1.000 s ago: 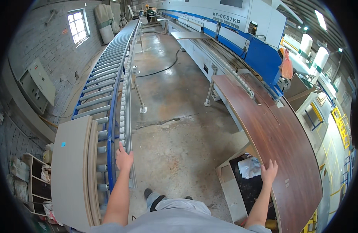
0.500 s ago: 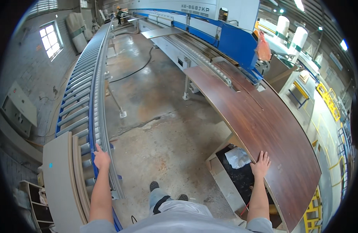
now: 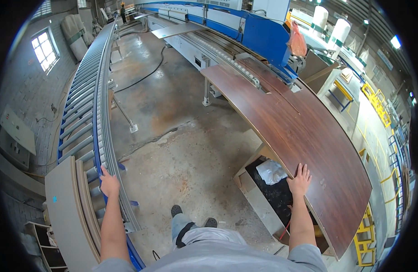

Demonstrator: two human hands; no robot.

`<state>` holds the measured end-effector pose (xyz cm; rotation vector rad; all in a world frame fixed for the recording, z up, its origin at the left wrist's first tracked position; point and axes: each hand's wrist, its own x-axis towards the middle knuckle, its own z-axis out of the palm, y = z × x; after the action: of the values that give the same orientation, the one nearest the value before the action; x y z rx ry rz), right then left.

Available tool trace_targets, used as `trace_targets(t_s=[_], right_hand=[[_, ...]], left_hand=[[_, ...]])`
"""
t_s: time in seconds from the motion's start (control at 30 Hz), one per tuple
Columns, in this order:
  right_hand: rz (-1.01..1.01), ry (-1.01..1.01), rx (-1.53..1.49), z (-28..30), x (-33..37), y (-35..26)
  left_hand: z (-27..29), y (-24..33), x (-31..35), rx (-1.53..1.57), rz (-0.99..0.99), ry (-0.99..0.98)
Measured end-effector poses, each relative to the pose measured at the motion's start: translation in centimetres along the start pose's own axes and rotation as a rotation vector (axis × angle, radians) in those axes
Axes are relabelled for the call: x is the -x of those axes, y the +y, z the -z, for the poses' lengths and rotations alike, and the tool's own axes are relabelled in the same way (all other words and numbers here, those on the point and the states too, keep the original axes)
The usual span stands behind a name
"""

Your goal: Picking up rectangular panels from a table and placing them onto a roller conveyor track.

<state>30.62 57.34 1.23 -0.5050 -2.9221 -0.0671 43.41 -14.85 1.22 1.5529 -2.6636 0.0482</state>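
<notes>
My left hand (image 3: 110,183) is on the blue side rail (image 3: 98,149) of a roller conveyor, one finger stretched forward and the others curled over the rail, partly hidden. My right hand (image 3: 299,180) lies on the near left edge of a large reddish-brown wood-grain panel (image 3: 327,181), its fingers spread flat on top. The panel rests on a wooden stand (image 3: 259,208) and reaches up to the machine. Inside the stand, under the panel's edge, sits a crumpled white plastic bag (image 3: 270,172).
Several grey boards (image 3: 66,213) are stacked on the near end of the conveyor. A long blue-and-white machine (image 3: 265,45) runs along the right, with a pale panel (image 3: 179,30) across its bed. A black hose (image 3: 147,77) lies on the floor. Far off stands another person (image 3: 123,13).
The whole view has shifted slightly, with the surroundings now further left and higher in the picture. Both hands keep their places on the rail and the panel.
</notes>
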Motion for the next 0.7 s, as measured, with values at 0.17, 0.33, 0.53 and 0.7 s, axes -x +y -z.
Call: trace_targets(t_s=[0.17, 0.33, 0.53, 0.7], right_hand=[[-0.009, -0.002, -0.006, -0.3, 0.5, 0.4], [-0.016, -0.031, -0.005, -0.8, 0.5, 0.8], [0.037, 0.013, 0.01, -1.4, -0.4, 0.9], [0.019, -0.039, 0.032, -2.4, -1.0, 1.6]], left_hand=[[0.4, 0.0, 0.3, 0.004, 0.009, -0.021], [0.9, 0.2, 0.8, 0.013, 0.019, -0.02], [0.9, 0.2, 0.6, -0.025, 0.007, -0.034], [1.3, 1.0, 0.8, -0.057, -0.032, -0.067]])
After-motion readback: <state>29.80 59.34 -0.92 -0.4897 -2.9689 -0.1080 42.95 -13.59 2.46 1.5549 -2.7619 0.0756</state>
